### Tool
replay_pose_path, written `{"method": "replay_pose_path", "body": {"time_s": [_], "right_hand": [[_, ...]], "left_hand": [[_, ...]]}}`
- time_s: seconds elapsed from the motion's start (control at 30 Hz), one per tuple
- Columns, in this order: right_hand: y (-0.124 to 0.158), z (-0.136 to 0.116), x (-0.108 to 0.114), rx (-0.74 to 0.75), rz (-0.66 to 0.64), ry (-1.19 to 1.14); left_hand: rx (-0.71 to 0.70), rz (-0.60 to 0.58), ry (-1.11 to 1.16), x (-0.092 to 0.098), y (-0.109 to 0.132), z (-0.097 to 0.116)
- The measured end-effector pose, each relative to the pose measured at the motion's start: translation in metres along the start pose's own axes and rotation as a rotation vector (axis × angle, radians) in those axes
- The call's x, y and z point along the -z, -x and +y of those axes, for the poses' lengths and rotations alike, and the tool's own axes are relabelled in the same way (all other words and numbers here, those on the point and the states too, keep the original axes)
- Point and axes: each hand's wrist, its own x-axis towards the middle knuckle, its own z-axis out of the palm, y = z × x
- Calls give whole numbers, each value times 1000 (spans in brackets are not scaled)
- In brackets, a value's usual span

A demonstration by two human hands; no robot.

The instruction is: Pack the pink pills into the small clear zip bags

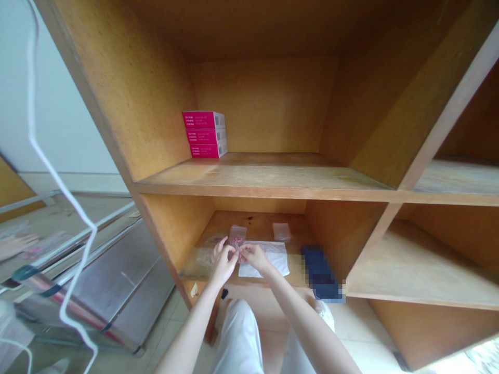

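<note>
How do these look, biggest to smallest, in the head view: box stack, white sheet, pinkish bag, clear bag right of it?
1. Box stack and white sheet: too alike to rank; the sheet is partly covered.
2. Pinkish bag, partly hidden.
3. Clear bag.

Clear bag [238, 231] with pink pieces [236, 241]

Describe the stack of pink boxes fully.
The stack of pink boxes is three boxes, apparently cardboard, lying flat one on another. Their bright pink fronts carry white print, too small to read; the white right ends bear dark, barcode-like patches. They look closed. The stack rests on the upper shelf, near the left wall; whether it touches that wall is unclear. The left hand and right hand are lower down, not touching it.
</note>
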Motion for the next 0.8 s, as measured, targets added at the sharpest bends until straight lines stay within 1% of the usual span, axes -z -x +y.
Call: {"method": "replay_pose_path", "body": {"time_s": [0.1,0.23,0.43,0.6,0.8], "right_hand": [[2,-5,0,36,-31,55],[0,-3,-1,75,-34,128],[-3,4,-4,48,-51,135],[-4,3,-5,43,-70,135],[-3,-4,-6,80,-37,304]], "left_hand": [[-6,-29,-15,4,-3,0],[-21,-42,-51,9,-7,3],[-25,-44,-102,15,-10,11],[-34,-55,-126,18,-11,10],[-64,-50,-158,18,-10,9]]}}
